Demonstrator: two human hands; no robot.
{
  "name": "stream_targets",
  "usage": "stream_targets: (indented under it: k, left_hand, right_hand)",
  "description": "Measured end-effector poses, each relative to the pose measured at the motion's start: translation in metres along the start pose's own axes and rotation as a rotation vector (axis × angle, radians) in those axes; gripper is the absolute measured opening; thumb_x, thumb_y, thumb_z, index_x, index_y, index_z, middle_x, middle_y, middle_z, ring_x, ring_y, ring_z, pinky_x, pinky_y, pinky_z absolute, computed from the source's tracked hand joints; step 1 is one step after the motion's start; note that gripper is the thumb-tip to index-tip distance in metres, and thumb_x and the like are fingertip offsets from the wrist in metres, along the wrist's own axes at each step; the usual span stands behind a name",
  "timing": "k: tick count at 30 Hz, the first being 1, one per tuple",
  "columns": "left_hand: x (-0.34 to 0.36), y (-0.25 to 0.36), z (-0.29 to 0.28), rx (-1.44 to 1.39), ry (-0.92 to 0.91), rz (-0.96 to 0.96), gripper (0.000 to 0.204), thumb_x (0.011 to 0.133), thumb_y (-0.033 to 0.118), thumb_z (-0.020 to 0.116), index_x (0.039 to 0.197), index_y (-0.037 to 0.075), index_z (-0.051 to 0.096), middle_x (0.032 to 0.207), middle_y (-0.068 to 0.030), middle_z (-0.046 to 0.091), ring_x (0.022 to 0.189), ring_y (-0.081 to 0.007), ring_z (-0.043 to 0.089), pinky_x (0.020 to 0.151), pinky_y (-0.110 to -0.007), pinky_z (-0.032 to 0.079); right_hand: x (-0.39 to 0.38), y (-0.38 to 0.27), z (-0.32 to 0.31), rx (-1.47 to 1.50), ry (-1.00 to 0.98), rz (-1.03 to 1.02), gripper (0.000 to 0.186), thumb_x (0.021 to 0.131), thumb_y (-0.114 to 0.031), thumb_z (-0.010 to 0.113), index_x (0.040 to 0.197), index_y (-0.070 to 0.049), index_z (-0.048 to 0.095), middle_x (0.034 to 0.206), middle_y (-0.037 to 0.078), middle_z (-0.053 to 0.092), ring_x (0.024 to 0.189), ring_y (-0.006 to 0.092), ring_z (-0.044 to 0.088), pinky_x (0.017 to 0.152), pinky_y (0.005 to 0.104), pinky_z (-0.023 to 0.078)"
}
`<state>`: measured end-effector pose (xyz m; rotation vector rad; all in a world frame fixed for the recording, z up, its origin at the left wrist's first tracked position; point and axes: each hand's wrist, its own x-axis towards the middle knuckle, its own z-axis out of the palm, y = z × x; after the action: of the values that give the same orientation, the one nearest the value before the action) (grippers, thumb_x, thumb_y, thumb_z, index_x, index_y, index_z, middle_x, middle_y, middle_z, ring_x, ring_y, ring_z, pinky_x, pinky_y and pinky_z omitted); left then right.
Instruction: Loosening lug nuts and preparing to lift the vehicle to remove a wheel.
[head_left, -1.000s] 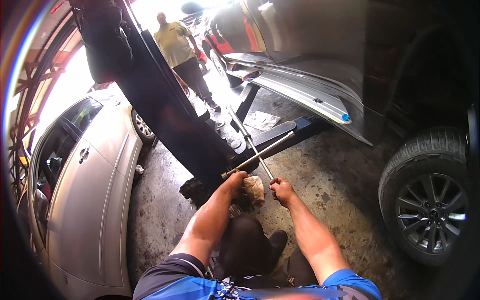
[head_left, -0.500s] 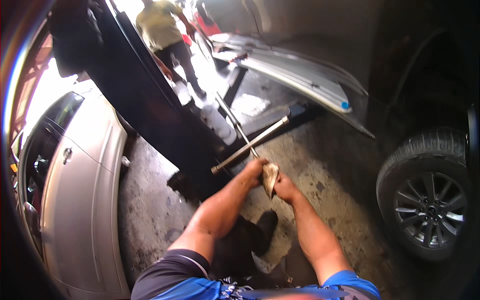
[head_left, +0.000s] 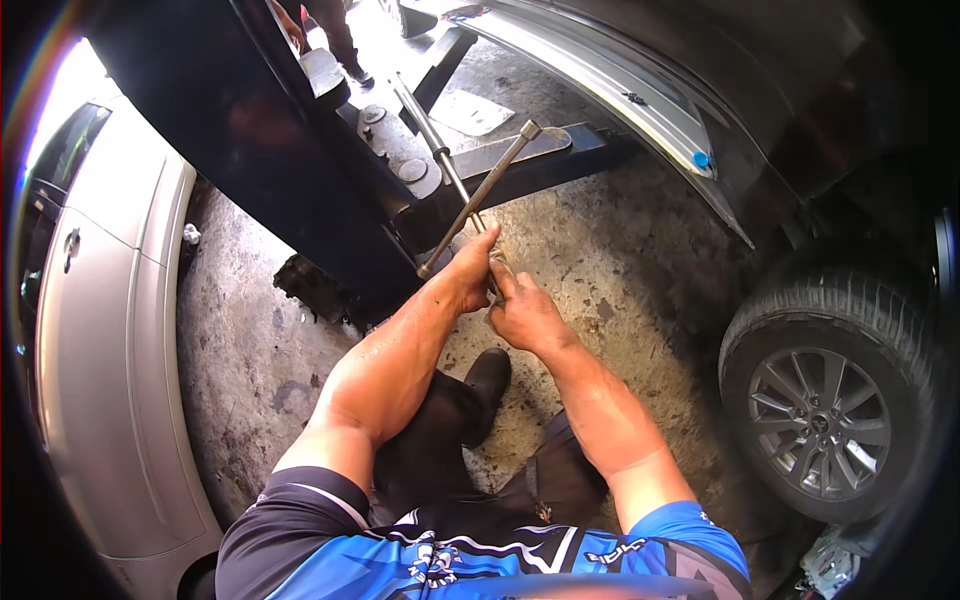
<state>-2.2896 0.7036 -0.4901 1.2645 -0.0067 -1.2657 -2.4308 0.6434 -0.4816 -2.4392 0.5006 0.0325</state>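
Observation:
A four-way lug wrench (head_left: 458,178) with long metal arms and a socket end points away from me. Its near end sits in my left hand (head_left: 468,277), closed around the shaft. Against it, my right hand (head_left: 531,313) is closed on a pale, dirty rag (head_left: 495,258). Most of the rag is hidden between my hands, so little of its shape shows. Both hands are close together in front of me, above the floor.
On the right, a wheel (head_left: 822,420) with a spoked rim is beside the raised dark vehicle. A dark lift post (head_left: 270,140) rises at left, with a lift arm (head_left: 560,150) beyond the wrench. Farther left stands a beige car (head_left: 115,330). Another person's legs (head_left: 340,40) are at the back.
My hands and the lug wrench have shifted up and slightly left in the picture. The rag, spread in view before, is now mostly covered by my hands. The view has tilted lower.

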Motion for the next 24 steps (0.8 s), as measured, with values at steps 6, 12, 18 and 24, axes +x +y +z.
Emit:
stream_targets:
  k: [6, 12, 18, 24]
  left_hand:
    - [0.014, -0.007, 0.003, -0.106, 0.091, 0.029, 0.035, 0.099, 0.038, 0.053, 0.114, 0.007, 0.049, 0.094, -0.0139, 0.063, 0.082, -0.0280, 0.062, 0.076, -0.051, 0.054]
    - [0.019, -0.002, 0.022, -0.043, 0.267, 0.190, 0.015, 0.095, 0.016, 0.057, 0.098, 0.002, 0.053, 0.078, -0.0091, 0.058, 0.056, -0.0187, 0.056, 0.048, -0.032, 0.050]
    - [0.022, 0.021, 0.022, -0.010, 0.230, 0.212, 0.011, 0.090, 0.009, 0.056, 0.088, -0.002, 0.057, 0.072, -0.0087, 0.056, 0.056, -0.0178, 0.054, 0.048, -0.032, 0.046]
    - [0.018, 0.020, 0.026, 0.020, 0.268, 0.259, 0.013, 0.089, 0.010, 0.059, 0.082, -0.001, 0.059, 0.071, -0.0100, 0.059, 0.056, -0.0192, 0.056, 0.047, -0.034, 0.046]
  right_hand:
    - [0.009, 0.031, 0.019, 1.066, -0.112, -0.012, 0.057, 0.080, -0.003, 0.062, 0.135, -0.003, 0.052, 0.100, 0.010, 0.067, 0.092, 0.0173, 0.066, 0.082, 0.0319, 0.054]
    - [0.014, 0.031, 0.016, 1.514, -0.055, -0.058, 0.029, 0.080, 0.002, 0.066, 0.109, -0.004, 0.062, 0.094, 0.004, 0.065, 0.081, 0.0125, 0.064, 0.070, 0.0279, 0.054]
    - [0.032, 0.023, 0.005, 1.471, -0.005, -0.111, 0.025, 0.080, 0.002, 0.063, 0.105, -0.003, 0.061, 0.087, 0.004, 0.065, 0.072, 0.0126, 0.063, 0.061, 0.0272, 0.053]
    - [0.036, 0.023, 0.010, 1.567, -0.056, -0.103, 0.024, 0.081, 0.005, 0.062, 0.103, -0.003, 0.060, 0.087, 0.006, 0.066, 0.073, 0.0144, 0.065, 0.062, 0.0273, 0.054]
